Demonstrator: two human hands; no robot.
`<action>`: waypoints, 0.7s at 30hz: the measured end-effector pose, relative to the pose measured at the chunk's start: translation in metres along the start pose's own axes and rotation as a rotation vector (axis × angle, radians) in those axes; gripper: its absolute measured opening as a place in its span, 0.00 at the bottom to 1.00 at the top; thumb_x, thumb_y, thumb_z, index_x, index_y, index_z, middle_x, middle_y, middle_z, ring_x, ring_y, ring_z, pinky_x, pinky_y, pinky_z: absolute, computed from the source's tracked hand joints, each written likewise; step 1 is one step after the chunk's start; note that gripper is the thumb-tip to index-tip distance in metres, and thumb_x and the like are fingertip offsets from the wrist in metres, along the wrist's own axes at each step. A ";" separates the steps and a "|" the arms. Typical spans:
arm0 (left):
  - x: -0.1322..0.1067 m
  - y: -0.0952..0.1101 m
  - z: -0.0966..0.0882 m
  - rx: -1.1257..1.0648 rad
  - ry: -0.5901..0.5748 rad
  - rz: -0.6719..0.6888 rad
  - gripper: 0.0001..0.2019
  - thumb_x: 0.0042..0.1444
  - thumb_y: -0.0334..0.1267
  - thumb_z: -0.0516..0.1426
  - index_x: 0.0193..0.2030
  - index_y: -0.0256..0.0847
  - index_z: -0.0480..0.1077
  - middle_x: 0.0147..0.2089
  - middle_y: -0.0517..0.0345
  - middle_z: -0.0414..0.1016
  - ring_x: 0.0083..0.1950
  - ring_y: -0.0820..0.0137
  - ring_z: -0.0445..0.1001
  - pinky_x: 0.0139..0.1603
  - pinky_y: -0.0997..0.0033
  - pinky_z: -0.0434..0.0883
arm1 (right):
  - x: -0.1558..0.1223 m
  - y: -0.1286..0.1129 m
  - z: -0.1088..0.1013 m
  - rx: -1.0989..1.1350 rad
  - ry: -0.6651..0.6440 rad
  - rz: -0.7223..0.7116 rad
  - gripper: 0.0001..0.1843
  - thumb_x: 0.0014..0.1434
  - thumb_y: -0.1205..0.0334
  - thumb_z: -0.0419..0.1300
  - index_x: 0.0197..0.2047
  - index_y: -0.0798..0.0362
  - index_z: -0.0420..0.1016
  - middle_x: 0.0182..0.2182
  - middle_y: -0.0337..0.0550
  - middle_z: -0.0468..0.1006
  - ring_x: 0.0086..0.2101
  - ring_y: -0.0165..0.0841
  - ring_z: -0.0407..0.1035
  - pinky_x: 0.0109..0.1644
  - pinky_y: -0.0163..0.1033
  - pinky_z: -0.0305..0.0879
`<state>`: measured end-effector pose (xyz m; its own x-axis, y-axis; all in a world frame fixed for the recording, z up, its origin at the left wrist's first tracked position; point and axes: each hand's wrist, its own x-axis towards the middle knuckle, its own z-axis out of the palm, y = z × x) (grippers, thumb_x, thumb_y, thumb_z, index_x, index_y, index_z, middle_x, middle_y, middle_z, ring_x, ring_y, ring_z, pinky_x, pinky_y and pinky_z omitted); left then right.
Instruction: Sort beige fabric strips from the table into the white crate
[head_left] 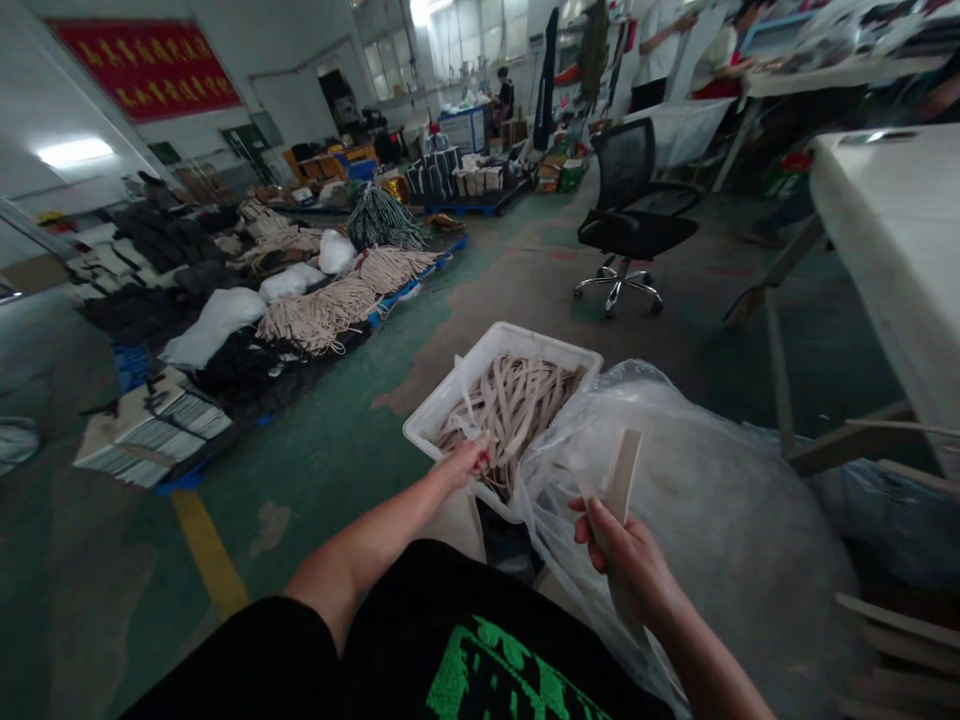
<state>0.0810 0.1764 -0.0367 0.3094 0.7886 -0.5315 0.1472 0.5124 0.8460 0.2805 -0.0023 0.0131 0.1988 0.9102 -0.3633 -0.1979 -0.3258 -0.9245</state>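
Seen from above, a person's right hand [619, 540] grips a flat beige strip [623, 470] between thumb and fingers, its free end angled upward, in front of a large translucent plastic bag [720, 500]. The left hand [472, 456] is at the near edge of a white tub [550, 341] heaped with beige strips [517, 395] — its fingers look curled, but whether they grip anything is unclear. Beyond the tub stands a black office chair [636, 232]; to the left, pale bundles [322, 312] lie piled.
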 end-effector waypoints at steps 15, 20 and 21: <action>-0.126 -0.015 0.033 -0.032 -0.456 0.087 0.30 0.49 0.67 0.61 0.29 0.36 0.72 0.22 0.59 0.69 0.17 0.80 0.58 0.19 0.75 0.52 | 0.021 -0.017 0.049 0.083 -0.156 0.174 0.34 0.43 0.40 0.71 0.45 0.57 0.77 0.24 0.37 0.75 0.18 0.22 0.51 0.21 0.32 0.52; -0.128 -0.025 0.038 0.030 -0.449 0.099 0.29 0.52 0.67 0.59 0.29 0.37 0.71 0.24 0.58 0.71 0.18 0.80 0.60 0.20 0.76 0.55 | 0.024 -0.027 0.049 0.092 -0.112 0.116 0.32 0.36 0.48 0.75 0.42 0.56 0.75 0.21 0.32 0.71 0.17 0.22 0.51 0.20 0.32 0.50; -0.129 -0.027 0.038 0.021 -0.449 0.108 0.29 0.52 0.67 0.59 0.29 0.37 0.71 0.24 0.58 0.71 0.17 0.80 0.60 0.20 0.76 0.54 | 0.024 -0.029 0.047 0.082 -0.094 0.098 0.30 0.35 0.49 0.75 0.40 0.55 0.74 0.19 0.30 0.68 0.17 0.22 0.51 0.19 0.32 0.50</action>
<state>0.0732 0.0482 0.0108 0.6995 0.6096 -0.3730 0.1091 0.4247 0.8988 0.2454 0.0410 0.0362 0.0843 0.8963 -0.4354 -0.2905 -0.3959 -0.8712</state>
